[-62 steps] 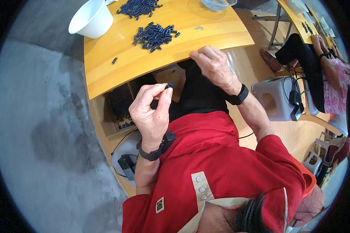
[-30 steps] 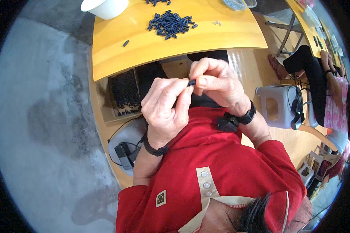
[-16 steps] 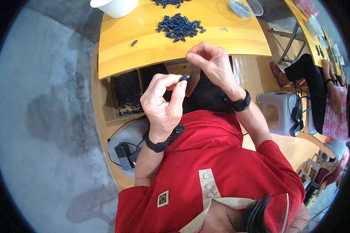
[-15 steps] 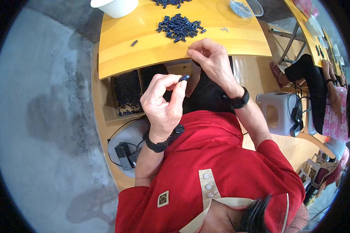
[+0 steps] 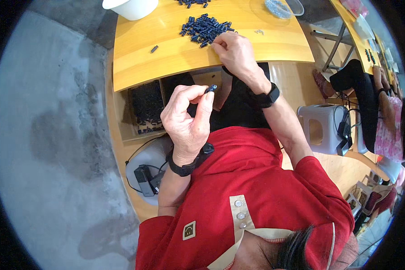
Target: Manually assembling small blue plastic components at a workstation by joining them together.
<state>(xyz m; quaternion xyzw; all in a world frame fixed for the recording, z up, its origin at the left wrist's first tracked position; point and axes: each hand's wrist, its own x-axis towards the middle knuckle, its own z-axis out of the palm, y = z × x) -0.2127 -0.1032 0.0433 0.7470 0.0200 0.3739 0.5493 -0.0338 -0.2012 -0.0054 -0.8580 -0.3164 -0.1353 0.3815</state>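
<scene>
My left hand (image 5: pixel 187 120), held in front of the table's near edge, pinches a small dark blue cylindrical piece (image 5: pixel 211 88) between thumb and forefinger. The piece has a shiny, pale spot at its end. Over the table, my right hand (image 5: pixel 236 54) reaches to the near right edge of a pile of similar dark blue pieces (image 5: pixel 205 27). Its thumb and fingers are closed together, and whatever is between them is hidden. One loose piece (image 5: pixel 154 49) lies apart on the left of the yellow tabletop (image 5: pixel 180 63). A few tiny pale bits (image 5: pixel 259 32) lie right of the pile.
A white bowl (image 5: pixel 132 8) stands at the table's far left, a clear tub (image 5: pixel 278 9) of small bluish parts at the far right. More pieces (image 5: pixel 192 2) lie at the back. Below the table is a box of dark pieces (image 5: pixel 147 108). Another person (image 5: pixel 387 121) sits at the right.
My right hand has moved forward and slightly left, from above the table's near edge to the edge of the pile. My left hand keeps its piece in nearly the same place.
</scene>
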